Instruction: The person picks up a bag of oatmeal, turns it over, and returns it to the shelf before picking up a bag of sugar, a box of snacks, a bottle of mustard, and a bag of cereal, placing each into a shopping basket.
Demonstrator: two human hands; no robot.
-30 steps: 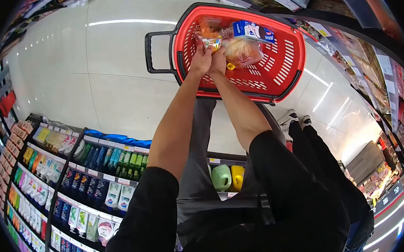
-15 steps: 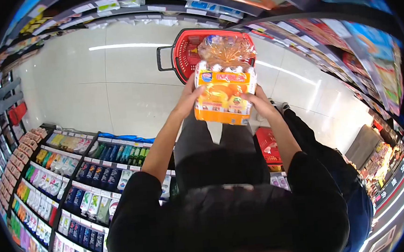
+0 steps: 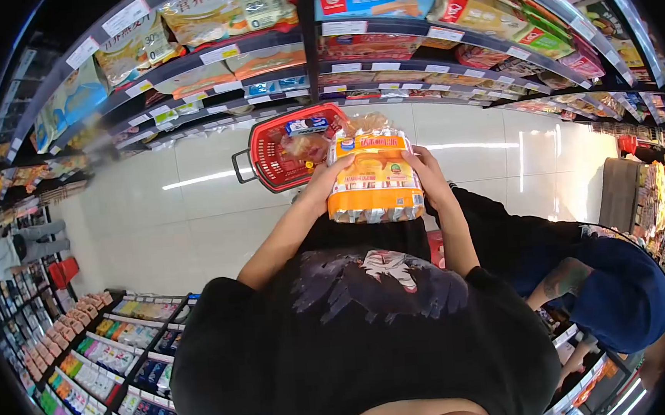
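We've got the orange bread pack (image 3: 374, 177) raised in front of our chest w/ 2 hands: left hand (image 3: 322, 189) closed round its left edge, right hand (image 3: 429, 176) wrapped on its right edge, fingers curled onto the wrapper. Behind it, on the floor, sits the red basket (image 3: 267, 154) w/ a blue carton (image 3: 306, 124) lying in it, near the snack shelves (image 3: 352, 52). At our right, a person in blue (image 3: 624, 295) is low down just beside us.
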